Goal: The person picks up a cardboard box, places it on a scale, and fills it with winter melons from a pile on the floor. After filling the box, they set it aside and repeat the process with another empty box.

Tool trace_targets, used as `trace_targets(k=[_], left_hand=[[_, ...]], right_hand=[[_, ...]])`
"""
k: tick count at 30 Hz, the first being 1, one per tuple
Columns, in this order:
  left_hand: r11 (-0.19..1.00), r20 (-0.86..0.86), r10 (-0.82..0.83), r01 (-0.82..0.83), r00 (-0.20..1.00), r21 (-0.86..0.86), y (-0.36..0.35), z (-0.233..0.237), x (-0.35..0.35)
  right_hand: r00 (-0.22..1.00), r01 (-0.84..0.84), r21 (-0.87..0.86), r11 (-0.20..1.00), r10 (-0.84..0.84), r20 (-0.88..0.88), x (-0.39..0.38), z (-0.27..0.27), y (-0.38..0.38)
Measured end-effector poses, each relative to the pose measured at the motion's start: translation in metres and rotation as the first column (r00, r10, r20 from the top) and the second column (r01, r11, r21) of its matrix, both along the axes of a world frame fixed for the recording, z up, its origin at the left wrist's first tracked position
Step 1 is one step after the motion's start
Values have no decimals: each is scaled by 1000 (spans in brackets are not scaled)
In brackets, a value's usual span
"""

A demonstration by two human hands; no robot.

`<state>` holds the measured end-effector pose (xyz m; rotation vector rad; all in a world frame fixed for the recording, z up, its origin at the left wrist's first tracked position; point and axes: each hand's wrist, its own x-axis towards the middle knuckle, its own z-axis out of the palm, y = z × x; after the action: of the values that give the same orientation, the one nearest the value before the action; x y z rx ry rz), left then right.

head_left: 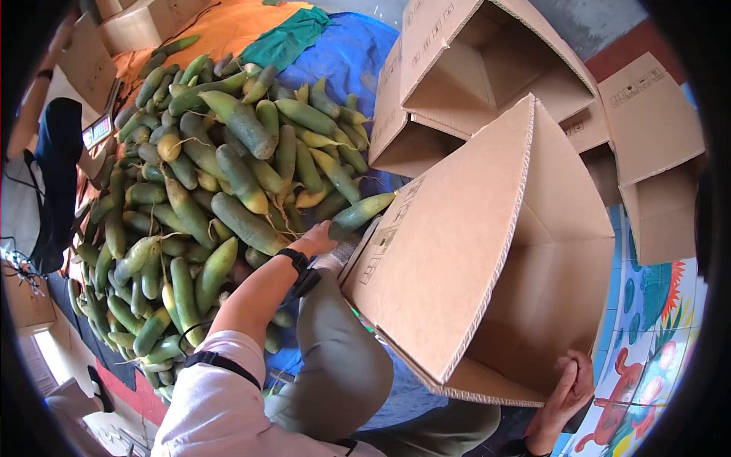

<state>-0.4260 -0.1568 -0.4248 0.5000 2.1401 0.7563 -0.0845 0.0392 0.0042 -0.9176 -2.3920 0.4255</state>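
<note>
Green and thick, one radish (358, 215) lies at the box side of the heap (244, 167), its near end in the person's left hand (316, 240). The fingers of that hand are bent around the end, thumb side up, and the far tip points at the outer wall of a big cardboard box (457, 251). The step in hand, as I judge it, is getting hold of this one radish.

The box leans at a tilt in front of the person, its mouth turned to the right, away from the heap. The right hand (567, 385) is at the lower corner of that mouth, fingers curled in; I cannot tell whether they pinch the cardboard or only rest beside it.

Lifting the radish from here would call for a firmer wrap nearer its middle, since a hold at one end lets the long body swing. The cardboard wall stands between it and the box's mouth, so it would need to be raised clear of the rim.

More open boxes (426, 68) stand beyond, next to a blue sheet (358, 46). Another person's arm (30, 114) shows at the far left.
</note>
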Motion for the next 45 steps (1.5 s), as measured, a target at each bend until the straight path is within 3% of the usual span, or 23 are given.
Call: trace_targets(k=[7,9,13,15,18,20,21,23,25,27,30,32,37,39,41,43,45], left_hand=[[998,73,43,-40,996,-41,20,-10,-5],[976,-13,5,-8,1000,-219,23,-6,-11],[951,-47,-129,110,990,-289,21,-11,-15],[969,81,2,18,997,-247,16,-9,-10],[987,119,102,-85,988,-137,2,0,2],[967,241,252,-254,937,-23,-6,21,6],[971,224,238,-239,945,-24,-14,35,5],[841,650,313,-520,692,148,-32,62,4],[848,606,328,-508,725,149,-57,98,7],[732,721,285,-629,632,262,-88,127,14],[731,640,272,-587,718,347,-135,184,29],[594,608,347,-669,714,447,-163,220,47],[433,458,347,-572,819,697,-208,315,92],[417,401,335,-516,853,748,-214,345,108],[380,401,312,-499,862,778,-215,370,125],[415,397,271,-478,877,774,-211,392,140],[461,380,127,-393,916,796,-201,406,155]], right_hand=[[989,-89,127,988,73,125,-6,6,1],[991,-66,109,992,52,120,-9,6,0],[989,-51,124,991,33,143,-10,7,-2],[993,-24,107,994,12,114,-10,6,-1],[996,-34,81,996,27,83,-10,4,0],[993,-59,96,994,49,103,-12,8,0],[989,-87,115,990,72,130,-13,10,-1],[997,-63,112,992,57,59,-14,6,-2],[990,-121,149,981,109,87,-15,10,-2],[992,-121,136,983,114,55,-11,7,0],[989,-145,179,973,145,11,-10,7,0],[983,-171,246,954,181,-17,-9,2,3],[974,-197,288,937,220,-49,-8,4,5],[973,-198,412,889,229,-28,-10,11,-3],[966,-215,401,890,254,-46,-6,24,-18],[913,-239,412,879,347,-212,0,38,-38],[866,-311,559,768,472,-166,8,61,-61]])
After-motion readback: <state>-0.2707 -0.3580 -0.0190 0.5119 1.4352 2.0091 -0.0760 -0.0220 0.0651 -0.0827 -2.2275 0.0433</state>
